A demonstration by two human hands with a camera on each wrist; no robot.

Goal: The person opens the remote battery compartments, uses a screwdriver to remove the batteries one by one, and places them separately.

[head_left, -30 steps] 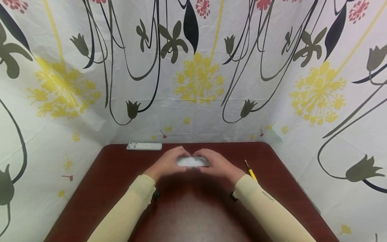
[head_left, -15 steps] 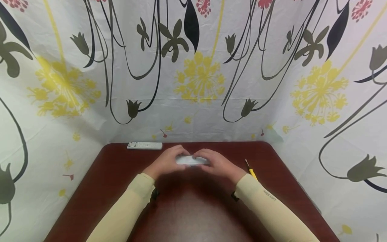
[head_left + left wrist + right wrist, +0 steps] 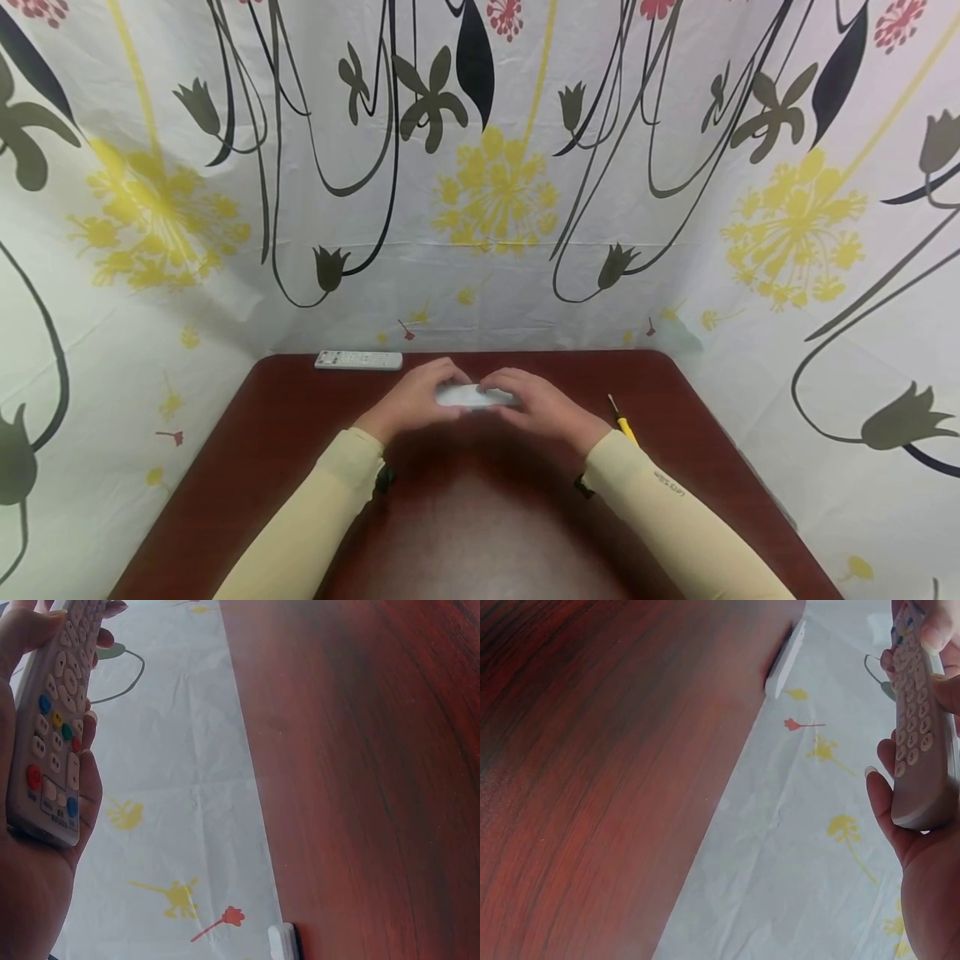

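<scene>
A white remote control point(image 3: 467, 397) is held crosswise above the table between both hands. Its plain side shows in the head view, while the wrist views show the button side. My left hand point(image 3: 416, 402) grips one end; in the left wrist view the thumb lies along the edge of the remote control point(image 3: 64, 712), near red, blue, yellow and green buttons. The other end is in my right hand point(image 3: 546, 408), with fingers curled behind the remote control point(image 3: 919, 742) in the right wrist view. Fingers cover part of both ends.
A second white remote control point(image 3: 358, 361) lies at the back left of the dark red table point(image 3: 480, 517). A screwdriver point(image 3: 626, 427) with a yellow handle lies to the right, partly behind the right sleeve. A flower-patterned curtain point(image 3: 480, 317) surrounds the table's back and sides.
The held remote control has tilted slightly, and a small dark mark seen on it earlier no longer shows. Both hands keep their grip and have barely shifted.
</scene>
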